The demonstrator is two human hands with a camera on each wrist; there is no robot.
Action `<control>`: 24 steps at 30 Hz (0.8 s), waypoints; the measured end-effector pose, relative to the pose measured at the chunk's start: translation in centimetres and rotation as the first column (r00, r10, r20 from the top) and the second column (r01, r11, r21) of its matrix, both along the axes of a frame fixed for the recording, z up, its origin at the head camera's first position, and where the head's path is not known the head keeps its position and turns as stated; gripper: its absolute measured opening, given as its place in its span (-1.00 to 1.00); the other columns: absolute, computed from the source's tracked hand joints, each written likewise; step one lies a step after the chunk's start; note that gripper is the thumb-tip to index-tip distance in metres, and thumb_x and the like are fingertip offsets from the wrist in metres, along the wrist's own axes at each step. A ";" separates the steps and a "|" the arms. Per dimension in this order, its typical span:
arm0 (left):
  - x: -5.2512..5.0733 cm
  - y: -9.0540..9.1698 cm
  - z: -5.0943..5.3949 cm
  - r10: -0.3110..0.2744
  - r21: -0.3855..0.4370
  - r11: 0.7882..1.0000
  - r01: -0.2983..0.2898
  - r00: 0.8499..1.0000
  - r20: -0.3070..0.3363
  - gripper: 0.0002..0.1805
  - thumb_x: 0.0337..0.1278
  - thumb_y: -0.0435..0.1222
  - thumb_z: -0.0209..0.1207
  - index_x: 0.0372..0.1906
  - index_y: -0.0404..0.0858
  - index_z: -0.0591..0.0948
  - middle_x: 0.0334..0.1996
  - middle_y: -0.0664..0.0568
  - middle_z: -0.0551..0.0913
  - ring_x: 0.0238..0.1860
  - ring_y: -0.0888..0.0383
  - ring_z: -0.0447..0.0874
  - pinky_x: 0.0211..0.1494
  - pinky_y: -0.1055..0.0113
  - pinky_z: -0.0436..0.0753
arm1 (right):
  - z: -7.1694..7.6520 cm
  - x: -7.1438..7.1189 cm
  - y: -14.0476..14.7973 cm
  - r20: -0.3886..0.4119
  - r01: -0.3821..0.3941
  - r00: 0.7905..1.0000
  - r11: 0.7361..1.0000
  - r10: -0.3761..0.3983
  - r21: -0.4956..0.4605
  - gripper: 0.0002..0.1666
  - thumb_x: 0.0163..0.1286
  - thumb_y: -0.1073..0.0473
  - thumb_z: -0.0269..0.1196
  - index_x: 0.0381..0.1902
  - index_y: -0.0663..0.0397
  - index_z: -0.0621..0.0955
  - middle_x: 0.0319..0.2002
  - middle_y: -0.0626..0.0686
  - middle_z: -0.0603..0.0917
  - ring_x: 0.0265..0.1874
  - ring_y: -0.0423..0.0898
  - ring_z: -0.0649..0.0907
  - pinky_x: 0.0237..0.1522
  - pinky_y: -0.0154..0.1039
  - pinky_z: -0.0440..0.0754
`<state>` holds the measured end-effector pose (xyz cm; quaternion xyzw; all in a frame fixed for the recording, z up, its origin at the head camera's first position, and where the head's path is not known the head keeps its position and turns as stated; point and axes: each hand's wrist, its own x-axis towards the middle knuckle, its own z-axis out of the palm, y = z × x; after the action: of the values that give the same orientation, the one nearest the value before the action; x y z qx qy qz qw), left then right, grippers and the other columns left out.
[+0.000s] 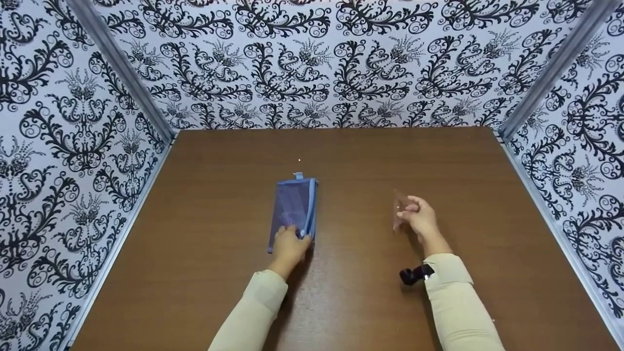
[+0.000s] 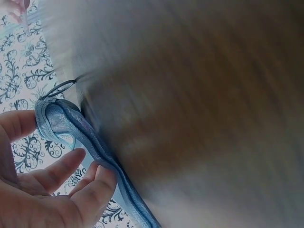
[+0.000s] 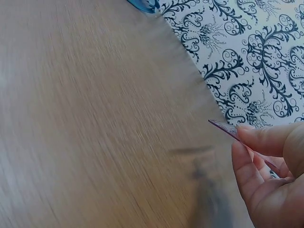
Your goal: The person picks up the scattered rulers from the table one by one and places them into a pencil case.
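Note:
A blue mesh zip pouch (image 1: 293, 202) lies left of the middle of the table, its zip along the right side. My left hand (image 1: 288, 247) grips its near end, thumb and fingers on the zipped edge (image 2: 95, 142) in the left wrist view. Over to the right, my right hand (image 1: 423, 219) pinches a thin, transparent pinkish set square (image 1: 398, 213) between thumb and fingers. It appears edge-on in the right wrist view, the plate (image 3: 224, 127) pointing away from the fingertips. Whether the pouch holds anything, I cannot tell.
The brown wooden table (image 1: 351, 292) is bounded by patterned black-and-white walls (image 1: 312, 63) at the back and sides. A black wrist camera (image 1: 413, 275) sticks out from the right sleeve (image 1: 451, 278), low over the table.

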<state>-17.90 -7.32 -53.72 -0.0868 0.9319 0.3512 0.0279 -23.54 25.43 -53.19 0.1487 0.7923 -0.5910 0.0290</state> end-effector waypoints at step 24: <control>0.1 0.1 -0.1 0.002 -0.014 1.000 -0.003 0.998 -0.057 -0.52 0.02 -0.13 0.28 -0.04 -0.40 0.61 -0.17 -0.25 0.53 -0.05 -0.20 0.52 0.00 -0.05 0.54 | 0.2 -1.2 -4.4 -0.060 -0.026 0.998 0.995 0.021 -0.094 -0.28 0.14 0.55 0.24 0.29 0.42 0.34 -0.25 0.07 0.50 -0.33 -0.26 0.52 -0.28 -0.52 0.51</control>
<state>-17.83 -7.24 -53.83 -0.0781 0.9346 0.3471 0.0001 -24.73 21.03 -52.97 0.1204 0.7657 -0.6315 0.0198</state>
